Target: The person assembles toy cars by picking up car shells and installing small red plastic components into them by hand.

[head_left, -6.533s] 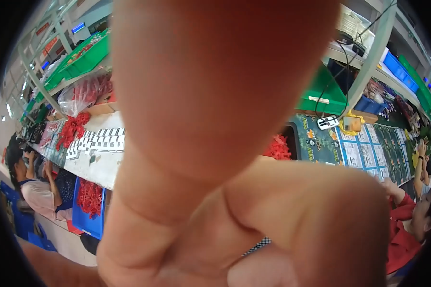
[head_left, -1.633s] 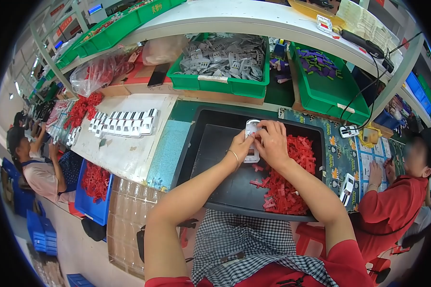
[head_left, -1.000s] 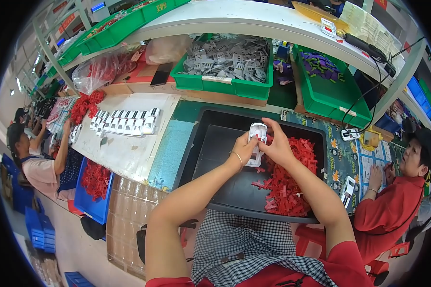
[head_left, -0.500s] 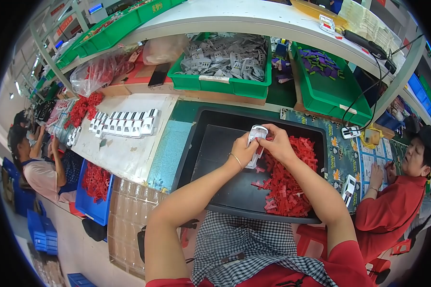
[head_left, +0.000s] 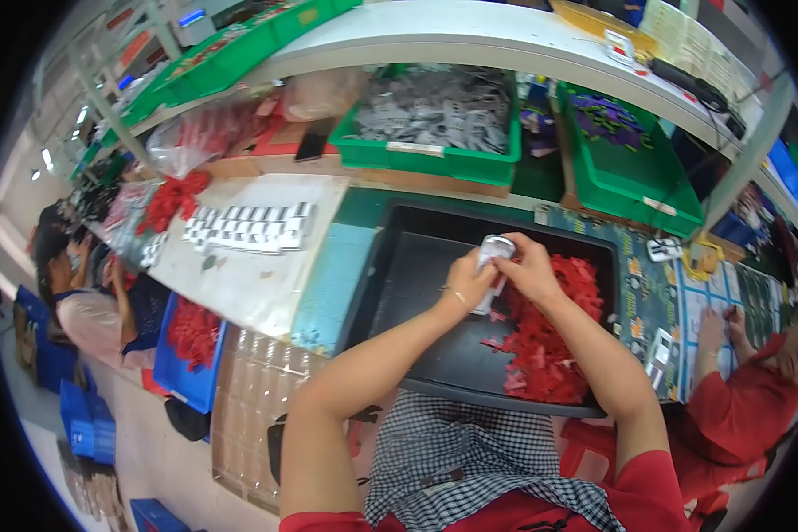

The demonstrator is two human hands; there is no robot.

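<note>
My left hand (head_left: pixel 470 278) is closed around a white toy car shell (head_left: pixel 496 245), held upright-tilted above the black tray (head_left: pixel 424 266). My right hand (head_left: pixel 530 269) meets it from the other side, its fingers bent and pressed onto the shell. Whether a small part sits between those right fingers is hidden. Under and beside my right forearm, a heap of red plastic pieces (head_left: pixel 548 359) fills the right side of the tray. A few stray red pieces lie left of the heap.
Rows of white toy cars (head_left: pixel 250 228) stand on the left board. Behind the tray are a green bin of grey parts (head_left: pixel 426 152) and another with purple and green parts (head_left: pixel 663 191). A co-worker in a red sleeve (head_left: pixel 727 403) sits at right; another person (head_left: pixel 97 324) sits left.
The whole scene has shifted slightly to the right in view and is blurrier. Both hands keep nearly the same hold on the toy car shell.
</note>
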